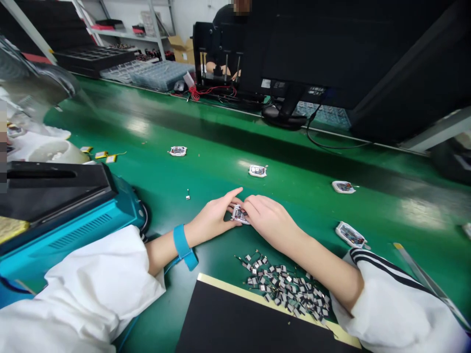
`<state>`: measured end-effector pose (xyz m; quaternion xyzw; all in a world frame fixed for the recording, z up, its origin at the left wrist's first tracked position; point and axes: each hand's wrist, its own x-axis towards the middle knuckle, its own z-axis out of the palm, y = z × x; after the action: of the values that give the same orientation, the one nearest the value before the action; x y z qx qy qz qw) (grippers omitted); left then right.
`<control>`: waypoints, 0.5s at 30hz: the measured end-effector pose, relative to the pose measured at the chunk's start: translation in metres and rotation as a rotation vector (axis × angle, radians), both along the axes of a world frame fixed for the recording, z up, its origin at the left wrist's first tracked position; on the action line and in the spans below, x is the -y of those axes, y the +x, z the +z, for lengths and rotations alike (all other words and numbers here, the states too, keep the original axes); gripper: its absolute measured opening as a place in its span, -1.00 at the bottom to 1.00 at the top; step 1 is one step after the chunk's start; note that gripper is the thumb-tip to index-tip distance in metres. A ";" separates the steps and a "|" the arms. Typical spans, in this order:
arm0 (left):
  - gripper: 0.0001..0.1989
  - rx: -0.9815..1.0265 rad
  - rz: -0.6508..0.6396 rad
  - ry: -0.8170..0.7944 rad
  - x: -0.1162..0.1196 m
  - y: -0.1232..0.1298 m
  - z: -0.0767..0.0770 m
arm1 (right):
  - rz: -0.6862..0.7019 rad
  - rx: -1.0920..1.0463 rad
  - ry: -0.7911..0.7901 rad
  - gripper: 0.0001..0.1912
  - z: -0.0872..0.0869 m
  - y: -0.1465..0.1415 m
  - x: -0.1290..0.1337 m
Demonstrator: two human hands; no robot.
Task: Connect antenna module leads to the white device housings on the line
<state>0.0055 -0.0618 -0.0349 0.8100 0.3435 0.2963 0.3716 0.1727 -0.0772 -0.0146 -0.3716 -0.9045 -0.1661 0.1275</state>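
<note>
My left hand [217, 213] grips a small white device housing [240, 214] with a circuit board inside, just above the green mat. One of its fingers points up and away past the housing. The fingers of my right hand [270, 218] are bent and pressed together over the housing's right end; whatever they pinch is hidden beneath them. Nearer to me, below the right forearm, lies a pile of small metal parts with short leads [287, 287]. A single similar part [188, 195] rests left of the hands. A blue wrist strap [183, 247] circles my left wrist.
Similar open housings lie around, including one behind my hands [258, 170]. Tweezers [415, 269] are at the right. A black sheet with a yellow edge [228, 318] lies in front, a blue machine [84, 230] stands left, and a monitor [312, 54] stands behind. A person [224, 29] is beyond.
</note>
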 end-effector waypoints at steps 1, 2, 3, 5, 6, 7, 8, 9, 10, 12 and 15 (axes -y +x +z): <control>-0.31 0.052 -0.012 -0.040 0.000 0.000 0.000 | 0.008 -0.001 0.014 -0.88 0.001 0.000 0.000; -0.31 0.088 -0.020 -0.074 0.000 0.000 0.000 | 0.021 0.000 0.032 -0.89 0.001 0.001 -0.001; -0.31 0.107 -0.024 -0.100 0.000 0.001 -0.001 | 0.040 0.000 0.056 -0.88 0.001 0.001 -0.002; -0.29 0.111 -0.024 -0.127 0.000 0.001 0.000 | 0.081 -0.022 0.107 -0.85 0.000 0.002 -0.004; -0.28 0.107 -0.023 -0.136 0.000 0.001 0.000 | 0.097 -0.047 0.120 -0.82 -0.002 0.002 -0.005; -0.27 0.104 -0.024 -0.145 0.000 0.001 0.000 | 0.106 -0.084 0.112 -0.79 -0.003 0.002 -0.006; -0.27 0.103 -0.026 -0.153 0.001 0.001 0.000 | 0.109 -0.137 0.078 -0.78 -0.005 0.002 -0.007; -0.26 0.104 -0.032 -0.162 0.001 0.001 0.000 | 0.109 -0.205 0.022 -0.77 -0.007 0.002 -0.007; -0.26 0.106 -0.038 -0.170 0.001 0.001 -0.001 | 0.110 -0.283 -0.052 -0.78 -0.009 0.003 -0.007; -0.26 0.112 -0.044 -0.182 0.001 0.001 -0.001 | 0.113 -0.432 -0.203 -0.83 -0.011 0.004 -0.006; -0.28 0.119 -0.030 -0.184 0.002 0.002 -0.001 | 0.104 -0.466 -0.272 -0.83 -0.009 0.007 -0.003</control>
<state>0.0075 -0.0641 -0.0358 0.7585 0.3342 0.3055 0.4686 0.1798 -0.0741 -0.0237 -0.3668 -0.8825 0.0538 0.2894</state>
